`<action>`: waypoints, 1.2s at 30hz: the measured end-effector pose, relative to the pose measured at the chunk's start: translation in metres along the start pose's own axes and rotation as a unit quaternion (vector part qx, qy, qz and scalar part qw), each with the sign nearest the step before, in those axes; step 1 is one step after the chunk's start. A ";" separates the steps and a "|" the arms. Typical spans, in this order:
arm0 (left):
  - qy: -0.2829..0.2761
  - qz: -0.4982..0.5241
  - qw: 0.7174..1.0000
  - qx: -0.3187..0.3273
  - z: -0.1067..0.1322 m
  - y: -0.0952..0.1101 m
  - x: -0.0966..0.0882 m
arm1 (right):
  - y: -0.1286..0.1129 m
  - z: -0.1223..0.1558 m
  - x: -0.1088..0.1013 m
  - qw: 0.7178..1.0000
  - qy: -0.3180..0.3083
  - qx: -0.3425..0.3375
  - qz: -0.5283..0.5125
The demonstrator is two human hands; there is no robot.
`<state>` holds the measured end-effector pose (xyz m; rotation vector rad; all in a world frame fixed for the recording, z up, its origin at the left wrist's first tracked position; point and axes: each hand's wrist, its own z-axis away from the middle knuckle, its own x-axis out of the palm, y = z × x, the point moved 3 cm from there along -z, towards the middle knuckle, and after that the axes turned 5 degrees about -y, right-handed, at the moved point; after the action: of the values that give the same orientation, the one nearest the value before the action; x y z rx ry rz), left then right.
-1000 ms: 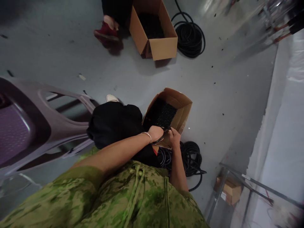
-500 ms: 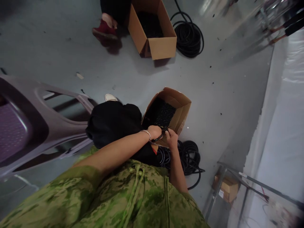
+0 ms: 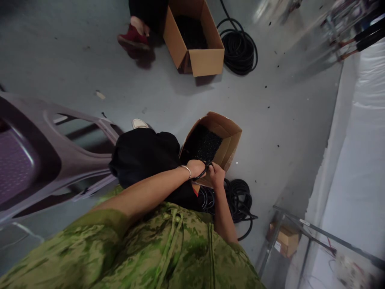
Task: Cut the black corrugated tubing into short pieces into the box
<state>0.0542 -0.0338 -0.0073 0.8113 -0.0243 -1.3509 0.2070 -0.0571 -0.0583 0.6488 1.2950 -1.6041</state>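
My left hand and my right hand are closed side by side on a black hose, just over the near edge of an open cardboard box. The box holds many small black pieces. A silver bracelet sits on my left wrist. The hose runs down to a black coil on the floor under my right forearm. What my left hand presses against the hose is too small to make out.
A grey plastic chair stands at the left. Across the grey floor sit a second cardboard box and another black hose coil, beside another person's red shoe. A metal frame with a small box is at the lower right.
Both hands stay closed on the hose at the box edge, shifting only slightly. The view has drifted a little.
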 end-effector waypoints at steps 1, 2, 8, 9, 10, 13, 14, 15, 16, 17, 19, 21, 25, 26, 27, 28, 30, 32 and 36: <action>0.003 -0.013 1.000 0.002 0.000 0.000 0.001 | 0.001 -0.001 0.000 1.000 -0.003 0.005 0.004; 0.006 -0.027 1.000 0.004 0.000 0.000 0.001 | 0.002 -0.001 -0.001 1.000 -0.005 0.009 0.007; 0.021 -0.051 0.998 0.008 -0.002 0.000 0.006 | 0.006 -0.005 0.002 0.999 -0.013 0.026 0.026; 0.025 -0.051 0.998 0.009 -0.002 0.000 0.006 | 0.006 -0.007 0.002 0.999 -0.012 0.029 0.030; 0.027 -0.051 0.998 0.009 -0.001 0.001 0.005 | 0.005 -0.008 0.002 0.999 -0.010 0.032 0.034; 0.031 -0.046 0.998 -0.001 0.002 0.003 0.000 | 0.002 -0.013 -0.001 0.998 0.000 0.041 0.043; 0.030 -0.039 0.999 -0.008 0.003 0.004 -0.002 | 0.000 -0.014 -0.003 0.998 0.000 0.036 0.042; 0.029 -0.028 0.999 -0.019 0.004 0.004 -0.004 | -0.002 -0.015 -0.004 0.999 -0.002 0.026 0.039; 0.027 -0.016 0.999 -0.030 0.005 0.004 -0.006 | -0.004 -0.016 -0.005 0.999 -0.007 0.011 0.033; 0.025 -0.007 0.999 -0.040 0.005 0.003 -0.007 | -0.007 -0.016 -0.006 1.000 -0.013 -0.007 0.026; 0.028 -0.005 0.999 -0.046 0.004 0.002 -0.007 | -0.011 -0.016 -0.007 0.999 -0.022 -0.033 0.012; 0.036 -0.018 0.999 -0.037 0.001 0.001 -0.005 | -0.013 -0.016 -0.007 0.999 -0.023 -0.036 0.008; 0.054 -0.024 0.998 -0.029 -0.006 -0.004 0.000 | -0.013 -0.018 -0.006 1.000 -0.020 -0.016 0.013; 0.059 -0.025 0.997 -0.030 -0.007 -0.004 0.001 | -0.012 -0.019 -0.005 1.000 -0.020 -0.012 0.015; 0.064 -0.027 0.997 -0.032 -0.008 -0.005 0.001 | -0.012 -0.019 -0.005 1.000 -0.020 -0.009 0.018; 0.068 -0.031 0.997 -0.033 -0.008 -0.005 0.001 | -0.011 -0.020 -0.004 1.000 -0.021 -0.008 0.021; 0.071 -0.037 0.996 -0.031 -0.009 -0.004 0.001 | -0.010 -0.021 -0.004 0.999 -0.024 -0.005 0.031; 0.073 -0.041 0.996 -0.026 -0.009 -0.003 0.001 | -0.009 -0.022 -0.004 0.999 -0.026 0.001 0.042; 0.071 -0.040 0.996 -0.039 -0.011 -0.003 0.000 | -0.013 -0.023 -0.007 0.997 -0.029 0.006 0.069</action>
<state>0.0568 -0.0284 -0.0169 0.8474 0.1728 -1.3579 0.1946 -0.0332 -0.0538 0.6798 1.1723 -1.5085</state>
